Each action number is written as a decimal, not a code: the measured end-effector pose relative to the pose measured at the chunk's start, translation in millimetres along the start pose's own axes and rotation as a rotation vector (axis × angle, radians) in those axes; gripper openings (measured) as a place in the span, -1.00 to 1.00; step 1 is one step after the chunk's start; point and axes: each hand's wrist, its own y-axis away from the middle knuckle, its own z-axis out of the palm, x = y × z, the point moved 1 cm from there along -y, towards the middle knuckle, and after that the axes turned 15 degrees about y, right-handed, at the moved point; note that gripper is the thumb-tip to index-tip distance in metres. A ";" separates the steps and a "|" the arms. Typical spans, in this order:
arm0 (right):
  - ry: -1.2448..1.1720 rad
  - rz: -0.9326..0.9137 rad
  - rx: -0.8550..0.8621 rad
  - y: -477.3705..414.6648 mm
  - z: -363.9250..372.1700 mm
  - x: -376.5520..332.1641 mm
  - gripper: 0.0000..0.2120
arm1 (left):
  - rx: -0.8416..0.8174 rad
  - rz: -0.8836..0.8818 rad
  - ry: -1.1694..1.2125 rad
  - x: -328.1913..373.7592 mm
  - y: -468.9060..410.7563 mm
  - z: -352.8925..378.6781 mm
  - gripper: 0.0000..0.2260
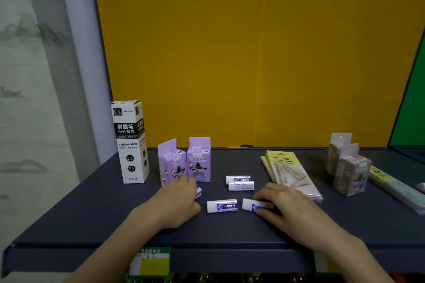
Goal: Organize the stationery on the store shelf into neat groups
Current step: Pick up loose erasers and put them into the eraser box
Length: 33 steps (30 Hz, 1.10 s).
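On the dark shelf (pixel 92 213), my left hand (pixel 177 202) is closed over a small white eraser (pixel 198 192), only its end showing. My right hand (pixel 282 202) grips another white-and-blue eraser (pixel 253 205) by its right end. A third eraser (pixel 222 206) lies free between my hands. Two more erasers (pixel 240 183) lie side by side just behind. Two purple sharpener boxes (pixel 186 163) stand upright behind my left hand. A tall white refill box (pixel 131 142) stands at the left.
Flat yellow-topped ruler packs (pixel 287 172) lie in a stack right of centre. Two grey sharpener boxes (pixel 347 165) stand at the right, with more flat packs (pixel 395 186) beyond them. A yellow back panel (pixel 253 53) closes the shelf; price tags (pixel 151 262) hang on its front edge.
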 end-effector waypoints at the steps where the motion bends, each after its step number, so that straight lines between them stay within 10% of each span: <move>1: 0.000 0.002 0.002 0.0 0.0 -0.2 -0.77 | 0.002 0.005 0.001 0.0 -1.3 0.4 -0.75; 12: -0.020 0.058 0.050 11.4 -7.1 -1.3 -0.80 | 0.276 0.286 0.260 16.1 4.7 -8.0 -0.89; 33: -0.015 0.260 0.151 58.0 -15.6 0.8 -0.83 | -0.004 0.466 0.011 26.1 -13.4 8.6 -0.71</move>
